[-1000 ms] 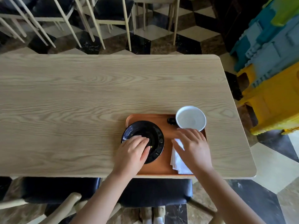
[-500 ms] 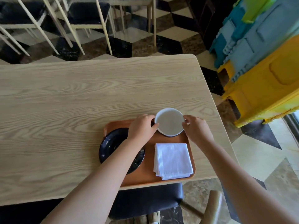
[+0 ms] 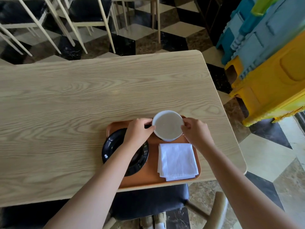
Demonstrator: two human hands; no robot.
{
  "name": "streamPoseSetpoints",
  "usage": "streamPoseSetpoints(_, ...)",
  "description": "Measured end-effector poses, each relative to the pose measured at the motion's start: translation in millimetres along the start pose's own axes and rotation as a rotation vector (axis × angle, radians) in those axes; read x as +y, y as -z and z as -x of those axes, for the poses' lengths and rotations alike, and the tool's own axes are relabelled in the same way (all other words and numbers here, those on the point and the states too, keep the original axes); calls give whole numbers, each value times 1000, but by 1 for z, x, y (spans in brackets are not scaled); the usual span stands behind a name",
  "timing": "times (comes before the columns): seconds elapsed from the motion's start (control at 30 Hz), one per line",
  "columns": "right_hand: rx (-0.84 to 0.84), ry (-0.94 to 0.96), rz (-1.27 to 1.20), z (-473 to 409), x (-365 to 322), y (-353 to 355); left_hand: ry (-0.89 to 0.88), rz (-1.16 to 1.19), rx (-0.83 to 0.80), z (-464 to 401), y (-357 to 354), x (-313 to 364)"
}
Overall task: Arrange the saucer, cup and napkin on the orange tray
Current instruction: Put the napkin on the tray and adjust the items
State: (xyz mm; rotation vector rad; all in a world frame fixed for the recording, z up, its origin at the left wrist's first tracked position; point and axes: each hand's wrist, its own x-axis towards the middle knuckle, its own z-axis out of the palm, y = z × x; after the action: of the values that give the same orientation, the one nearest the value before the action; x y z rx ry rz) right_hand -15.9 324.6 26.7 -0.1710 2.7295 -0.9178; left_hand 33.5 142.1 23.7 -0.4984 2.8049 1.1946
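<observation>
Cup held over the tray's far edge

The cup [image 3: 168, 125] was clasped between left hand [image 3: 137, 132] and right hand [image 3: 195, 133]; the saucer [image 3: 113, 146] lay nearer-left.

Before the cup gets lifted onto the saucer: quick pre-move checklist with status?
1. Left hand on the white cup: ok, fingers touch its left rim.
2. Right hand on the cup: ok, fingers touch its right rim.
3. Black saucer free to receive the cup: not ok, the left forearm crosses over it.
4. White napkin out of the way: ok, folded flat on the near right of the orange tray, apart from the saucer.
5. Tray fully supported: not ok, its near edge seems to overhang the wooden table.
6. Cup contents: cannot tell, the inside looks pale; liquid unclear.
</observation>
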Motion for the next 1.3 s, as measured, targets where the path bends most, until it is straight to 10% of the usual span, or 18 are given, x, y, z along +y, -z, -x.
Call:
streamPoseSetpoints(0.5, -19, 63, -4, 13, 2, -9, -36, -70, 136, 20, -2, -17)
streamPoseSetpoints(0.63, 88, 287, 177, 45, 32, -10, -401, -173, 320, 57, -21, -17)
streamPoseSetpoints(0.87, -154, 507, 623, 91, 87, -25, -710, -501, 52, 104, -90, -20)
streamPoseSetpoints(1.3, -163, 454, 603, 95, 84, -46, -415, -616, -49, 121, -104, -32)
